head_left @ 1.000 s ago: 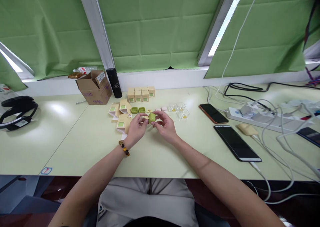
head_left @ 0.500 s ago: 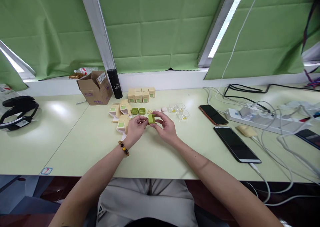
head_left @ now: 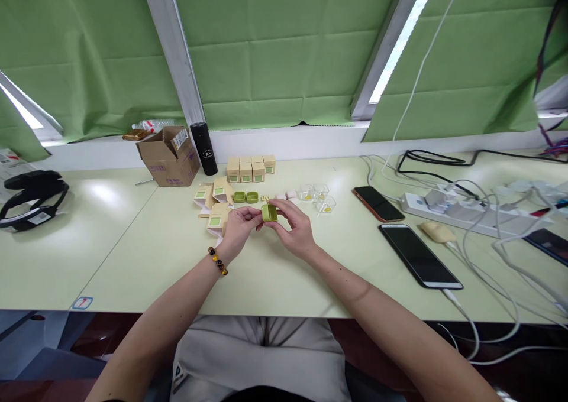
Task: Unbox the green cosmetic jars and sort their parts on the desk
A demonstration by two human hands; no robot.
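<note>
Turning since the earlier frame, a small green cup (head_left: pixel 268 213) is exposing its hollow interior, making that reachable; left hand (head_left: pixel 239 229) and right hand (head_left: pixel 296 229) are grasping it above the surface (head_left: pixel 284 284).

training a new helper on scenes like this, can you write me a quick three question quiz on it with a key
1. True or false: the bracelet is on the person's left wrist.
2. Which of these stands beside the carton? a) phone b) black cylinder c) power strip
3. How many green tubs sit on the table, not counting the one in the right hand?

Key: 1. True. 2. b. 3. Two.
</note>
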